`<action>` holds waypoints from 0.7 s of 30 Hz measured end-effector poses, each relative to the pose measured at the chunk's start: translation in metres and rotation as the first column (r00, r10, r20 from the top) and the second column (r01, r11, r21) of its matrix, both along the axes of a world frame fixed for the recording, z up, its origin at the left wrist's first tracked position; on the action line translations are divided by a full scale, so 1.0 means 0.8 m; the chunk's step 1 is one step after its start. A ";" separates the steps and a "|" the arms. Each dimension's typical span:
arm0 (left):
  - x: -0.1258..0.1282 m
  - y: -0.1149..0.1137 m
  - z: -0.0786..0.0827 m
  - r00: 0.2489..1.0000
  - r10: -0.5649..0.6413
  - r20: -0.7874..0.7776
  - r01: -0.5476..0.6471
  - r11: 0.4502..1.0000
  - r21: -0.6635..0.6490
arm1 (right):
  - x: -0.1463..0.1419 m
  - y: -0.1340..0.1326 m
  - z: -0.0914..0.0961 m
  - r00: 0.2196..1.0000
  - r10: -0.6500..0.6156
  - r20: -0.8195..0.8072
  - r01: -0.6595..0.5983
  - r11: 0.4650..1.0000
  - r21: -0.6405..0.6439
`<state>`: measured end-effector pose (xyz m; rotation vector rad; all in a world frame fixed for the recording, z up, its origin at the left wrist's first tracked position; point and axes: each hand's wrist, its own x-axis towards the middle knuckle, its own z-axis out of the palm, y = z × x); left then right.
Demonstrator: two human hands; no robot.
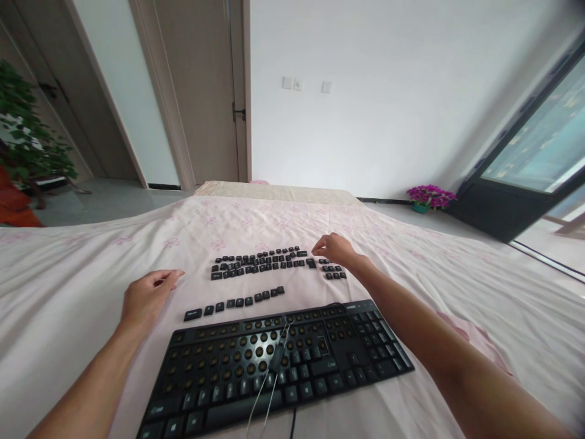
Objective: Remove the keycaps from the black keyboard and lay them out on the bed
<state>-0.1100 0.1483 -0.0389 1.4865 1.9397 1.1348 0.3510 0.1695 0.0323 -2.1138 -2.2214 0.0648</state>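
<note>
A black keyboard [331,364] lies in front of me, many of its key sockets bare and other keys still fitted. Across it rests a wire keycap puller [276,360] with a dark handle. Beyond the keyboard, loose black keycaps [260,263] form several rows, with a separate row of keycaps [239,302] nearer. My right hand [336,249] is at the right end of the far rows, its fingers pinched together beside the keycaps. My left hand [148,296] hovers left of the rows, thumb and fingertips closed. Whether either pinch holds anything is too small to tell.
A pale flowered cloth [393,280] covers the surface under everything, with folds at both sides. The keyboard cable [293,424] runs toward me. Past the far edge are a white wall, doors, a leafy plant [27,134] and potted purple flowers [429,196].
</note>
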 end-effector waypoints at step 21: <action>0.002 -0.004 0.009 0.999 0.019 -0.038 -0.022 0.997 -0.071 | 0.021 -0.002 -0.006 0.993 0.065 0.104 -0.062 0.998 -0.025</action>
